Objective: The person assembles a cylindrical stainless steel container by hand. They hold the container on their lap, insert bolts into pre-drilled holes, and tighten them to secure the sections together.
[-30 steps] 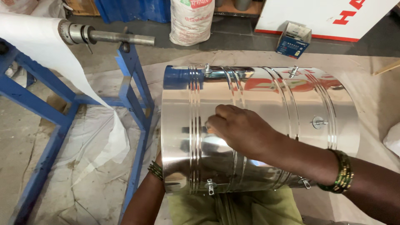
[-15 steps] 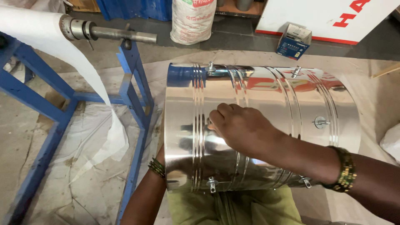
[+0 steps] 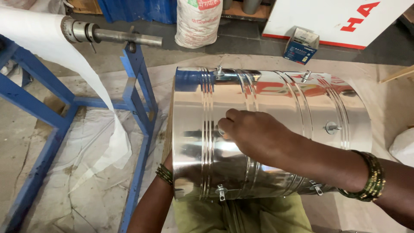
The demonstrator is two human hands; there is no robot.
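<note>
Since the earlier frames little has moved: my right hand (image 3: 258,136) sits at the same spot on the steel drum (image 3: 267,129), the drum itself hasn't turned that I can tell, and the view has shifted only slightly.

Head view: the drum lies on its side across my lap, long axis running left-right, shiny w/ ribbed bands round it and small clips (image 3: 221,192) along its lower edge. My right hand rests on top of its curved side, near the middle; fingers (image 3: 228,123) curled down, tips pressed against the metal close to the left set of ribs. Can't tell if they pinch some small fitting there or just press – hidden under the knuckles. Green bangles (image 3: 366,177) on that wrist. My left hand is out of sight under/behind the drum's left end; only the forearm and its bangles (image 3: 164,174) show, so its grip can't be told.

Left of the drum: blue metal stand (image 3: 138,86) w/ a steel shaft (image 3: 116,36) carrying a white sheet roll (image 3: 34,32), sheet hanging to the floor. Beyond the drum: white sack (image 3: 198,21), small blue box (image 3: 302,45).
</note>
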